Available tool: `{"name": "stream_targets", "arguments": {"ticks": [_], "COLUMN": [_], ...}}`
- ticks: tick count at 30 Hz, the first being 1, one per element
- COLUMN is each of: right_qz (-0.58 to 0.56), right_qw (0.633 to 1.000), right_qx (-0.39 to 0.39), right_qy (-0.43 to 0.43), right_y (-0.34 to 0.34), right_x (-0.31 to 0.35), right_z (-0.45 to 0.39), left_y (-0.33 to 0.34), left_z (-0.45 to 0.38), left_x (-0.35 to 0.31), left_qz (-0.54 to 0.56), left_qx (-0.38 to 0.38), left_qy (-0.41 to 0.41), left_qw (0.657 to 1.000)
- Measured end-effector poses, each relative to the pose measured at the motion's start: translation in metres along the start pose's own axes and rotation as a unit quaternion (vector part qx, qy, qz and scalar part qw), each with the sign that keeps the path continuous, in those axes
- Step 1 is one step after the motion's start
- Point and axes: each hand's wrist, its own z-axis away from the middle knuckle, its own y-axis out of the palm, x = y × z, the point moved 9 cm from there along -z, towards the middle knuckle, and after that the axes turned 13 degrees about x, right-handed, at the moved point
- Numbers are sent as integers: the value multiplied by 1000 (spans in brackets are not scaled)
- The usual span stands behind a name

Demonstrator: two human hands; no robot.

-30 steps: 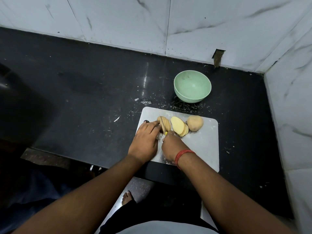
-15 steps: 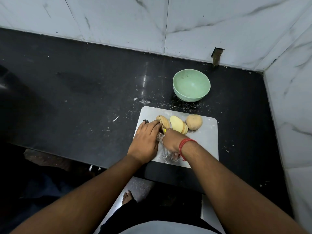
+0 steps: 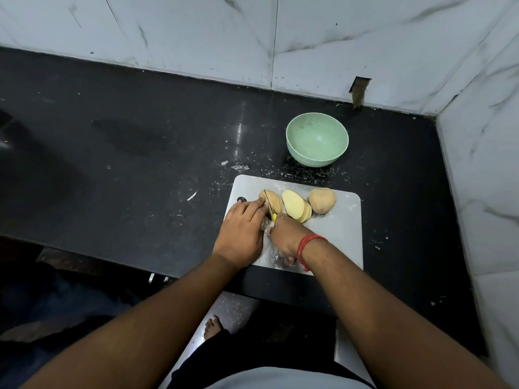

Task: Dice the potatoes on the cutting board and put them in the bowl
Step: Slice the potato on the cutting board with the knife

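A pale cutting board point(image 3: 341, 231) lies on the black counter. On it are a partly sliced potato point(image 3: 271, 203), a fan of yellow slices point(image 3: 295, 206) and a whole potato point(image 3: 323, 200). My left hand point(image 3: 241, 230) holds the partly sliced potato with its fingertips. My right hand point(image 3: 286, 234), with a red thread at the wrist, grips a knife point(image 3: 270, 206) with a yellow handle; its thin blade is in the potato. The green bowl point(image 3: 317, 138) behind the board holds nothing.
White marble walls close the counter point(image 3: 140, 153) at the back and on the right. White crumbs lie scattered between board and bowl. The counter's front edge runs just below the board, with the floor and a bare foot point(image 3: 212, 327) beneath.
My right hand has shifted slightly forward with the knife along the potato. My left hand stays on the potato. Slices, whole potato and bowl have not moved.
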Motion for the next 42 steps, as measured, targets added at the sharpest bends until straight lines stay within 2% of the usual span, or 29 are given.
{"name": "stream_targets", "arguments": {"ticks": [6, 8, 13, 19, 21, 24, 27, 31, 34, 36, 38, 41, 42], "right_qz": [59, 32, 168, 112, 167, 187, 304, 351, 383, 388, 226, 180, 169], "right_qw": [998, 999, 985, 993, 985, 982, 952, 934, 918, 917, 972, 982, 985], "right_qx": [-8, 9, 30, -15, -16, 4, 21, 3, -61, -47, -31, -24, 1], "right_qy": [-8, 6, -22, -32, -32, -24, -31, -61, -86, -81, -56, -43, -31], "right_y": [1, -1, -5, -2, -3, -3, -4, 2, 0, -2, -4, -2, 5], "right_x": [2, 0, 17, 5, 8, 14, 18, 22, 19, 18, 17, 12, 7], "right_z": [1, 3, 22, 16, 20, 34, 28, 23, 14, 15, 25, 31, 32], "left_y": [0, 0, 2, 9, 10, 11, 9, 7, 10, 11, 12, 12, 12], "left_z": [0, 0, 1, -1, -1, -2, -2, 1, -2, -3, -4, -5, -5], "left_x": [1, 1, -3, -1, -1, -1, -2, -5, -4, -2, -1, -1, -1], "left_qz": [0, -1, -17, -23, -30, -31, -27, -19, -13, -7, -8, -10, -11], "left_qx": [-22, -23, -11, 11, 14, 14, 1, 0, 21, 28, 30, 28, 27], "left_qy": [6, 8, 18, 17, 20, 21, 21, 40, 38, 32, 29, 26, 25], "left_qw": [1000, 1000, 1000, 1000, 999, 999, 999, 999, 999, 999, 999, 999, 999]}}
